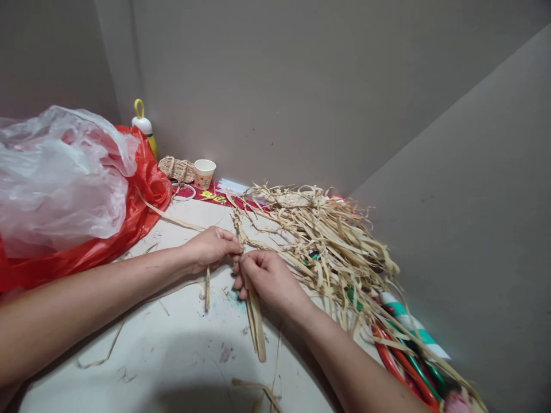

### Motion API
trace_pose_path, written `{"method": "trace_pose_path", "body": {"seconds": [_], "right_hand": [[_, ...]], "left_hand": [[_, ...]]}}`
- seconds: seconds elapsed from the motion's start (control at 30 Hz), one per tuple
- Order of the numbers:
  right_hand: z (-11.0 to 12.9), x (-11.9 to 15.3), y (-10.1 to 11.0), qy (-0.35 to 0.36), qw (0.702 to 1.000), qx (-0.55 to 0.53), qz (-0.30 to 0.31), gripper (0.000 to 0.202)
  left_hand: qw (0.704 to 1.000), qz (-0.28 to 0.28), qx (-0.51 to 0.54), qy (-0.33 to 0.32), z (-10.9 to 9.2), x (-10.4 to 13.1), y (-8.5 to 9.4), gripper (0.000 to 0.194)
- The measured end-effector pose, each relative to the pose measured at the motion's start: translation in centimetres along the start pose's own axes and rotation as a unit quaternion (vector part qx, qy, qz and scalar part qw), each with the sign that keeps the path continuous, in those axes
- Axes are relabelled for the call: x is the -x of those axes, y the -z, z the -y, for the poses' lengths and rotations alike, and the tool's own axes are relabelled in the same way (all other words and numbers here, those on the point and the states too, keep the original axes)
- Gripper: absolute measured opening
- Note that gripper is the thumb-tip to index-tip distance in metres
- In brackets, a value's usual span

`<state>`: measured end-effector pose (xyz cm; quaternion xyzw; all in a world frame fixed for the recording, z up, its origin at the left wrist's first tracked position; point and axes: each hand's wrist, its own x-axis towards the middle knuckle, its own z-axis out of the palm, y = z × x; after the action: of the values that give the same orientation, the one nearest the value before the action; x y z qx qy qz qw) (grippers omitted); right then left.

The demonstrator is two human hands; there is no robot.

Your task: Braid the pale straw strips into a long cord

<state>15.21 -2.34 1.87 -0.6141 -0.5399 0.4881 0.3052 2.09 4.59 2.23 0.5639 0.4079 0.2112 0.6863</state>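
At mid-frame, the left hand (210, 246) and right hand (275, 281) met, fingers pinched on 1 bundle of straw strips (257, 330), apparently mid-twist or mid-knot, and the next move seemed to call for firm, even tension.

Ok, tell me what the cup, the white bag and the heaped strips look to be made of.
Cup: likely paper, smooth and printed, with thin walls.
White bag: thin plastic film, glossy and partly see-through, with red showing through its crinkles.
Heaped strips: probably dried leaf or husk, matte straw-coloured, frayed and curling.
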Motion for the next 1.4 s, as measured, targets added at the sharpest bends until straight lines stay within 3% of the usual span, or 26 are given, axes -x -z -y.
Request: {"method": "trace_pose_path", "body": {"seconds": [0.13,0.33,0.53,0.73,0.83,0.93,1.0,1.07,1.1,1.17,1.3,1.4], "right_hand": [[0.1,0.3,0.0,0.069,0.976,0.196,-0.059,0.031],[1.2,1.1,-0.2,0.082,0.882,0.45,-0.117,0.033],[1.6,1.3,-0.4,0.059,0.844,0.522,-0.11,0.035],[1.7,1.9,-1.0,0.098,0.819,0.562,-0.062,0.035],[2.2,2.8,-0.4,0.163,0.844,0.51,-0.01,0.033],[2.9,3.2,1.4,0.184,0.914,0.363,0.02,0.045],[3.2,2.7,2.9,0.173,0.954,0.237,-0.052,0.047],[2.9,1.6,4.0,0.161,0.966,0.14,-0.147,0.042],[2.5,1.0,4.2,0.153,0.969,0.105,-0.165,0.037],[1.6,-0.3,4.2,0.129,0.984,0.042,-0.113,0.031],[0.1,-1.4,2.9,0.04,0.99,-0.107,0.083,0.034],[0.0,-1.2,2.5,-0.012,0.977,-0.169,0.127,0.034]], "left_hand": [[1.0,-0.016,-0.001,0.008,-0.3,0.2,-0.1,0.01],[1.0,-0.022,0.019,0.007,-0.7,0.6,-0.3,0.012],[0.999,-0.013,0.033,0.004,-0.5,0.4,-0.2,0.016],[0.999,-0.034,0.038,0.006,-0.6,0.5,-0.5,0.012],[0.998,-0.009,0.068,0.012,-0.7,0.4,-0.4,0.012],[0.993,0.024,0.118,0.012,-0.7,0.2,0.2,0.012],[0.99,0.038,0.136,0.014,-0.7,0.0,0.5,0.012],[0.989,0.045,0.137,0.015,-0.7,-0.1,0.7,0.011],[0.99,0.046,0.134,0.016,-0.7,-0.1,0.7,0.011],[0.99,0.046,0.13,0.012,-0.6,-0.1,0.5,0.012],[0.989,0.056,0.134,-0.019,-0.3,0.0,0.2,0.014],[0.995,0.023,0.081,-0.049,0.2,-0.2,0.0,0.012]]}}
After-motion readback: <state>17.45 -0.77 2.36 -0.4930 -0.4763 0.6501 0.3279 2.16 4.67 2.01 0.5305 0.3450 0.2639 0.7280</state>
